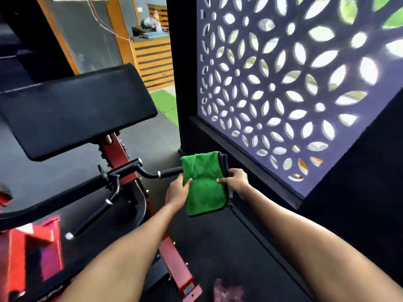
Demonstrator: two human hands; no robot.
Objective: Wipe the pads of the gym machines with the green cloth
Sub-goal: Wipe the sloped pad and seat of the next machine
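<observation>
A folded green cloth (204,182) with a dark edge hangs in front of me between both hands. My left hand (177,191) grips its left edge, thumb on top. My right hand (236,182) pinches its right edge. The cloth is held in the air to the right of a large black pad (74,110), which tilts on a red machine frame (115,153) at the left. Neither hand nor cloth touches the pad.
Black handlebars (130,168) and a curved black bar (72,197) stick out below the pad. A perforated purple screen (283,88) in a black frame stands close on the right. Red frame rails (181,271) run along the dark floor. A person sits at a wooden counter (152,55) far back.
</observation>
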